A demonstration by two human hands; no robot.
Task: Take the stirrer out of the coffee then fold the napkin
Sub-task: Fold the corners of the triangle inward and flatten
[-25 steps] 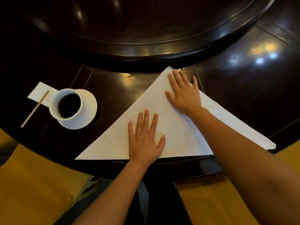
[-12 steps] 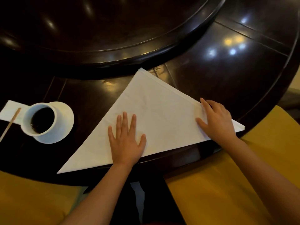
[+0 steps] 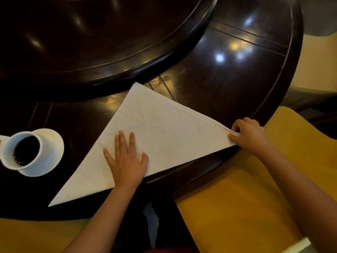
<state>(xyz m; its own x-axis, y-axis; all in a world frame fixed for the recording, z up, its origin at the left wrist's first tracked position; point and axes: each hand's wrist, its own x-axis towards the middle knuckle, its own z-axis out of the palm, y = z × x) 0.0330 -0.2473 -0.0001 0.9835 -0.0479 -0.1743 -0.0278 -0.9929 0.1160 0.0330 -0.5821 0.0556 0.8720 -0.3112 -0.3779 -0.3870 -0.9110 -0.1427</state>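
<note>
A white cloth napkin (image 3: pixel 164 128) lies folded into a triangle on the dark table, its long edge along the near rim. My left hand (image 3: pixel 126 159) presses flat on its lower middle, fingers spread. My right hand (image 3: pixel 249 133) pinches the napkin's right corner at the table edge. A white cup of black coffee (image 3: pixel 22 150) stands on a white saucer (image 3: pixel 52 148) at the far left. No stirrer shows in the cup; the stirrer is out of frame.
A raised dark round turntable (image 3: pixel 109 52) fills the table's centre behind the napkin. Yellow chair cushions (image 3: pixel 246 198) sit below the table rim on the right and lower left. The table's curved edge (image 3: pixel 284 84) runs along the right.
My right hand slid from the napkin's top along its right edge to the right corner and closed on it. The left hand stayed flat. The view swung right, so the stirrer left the frame.
</note>
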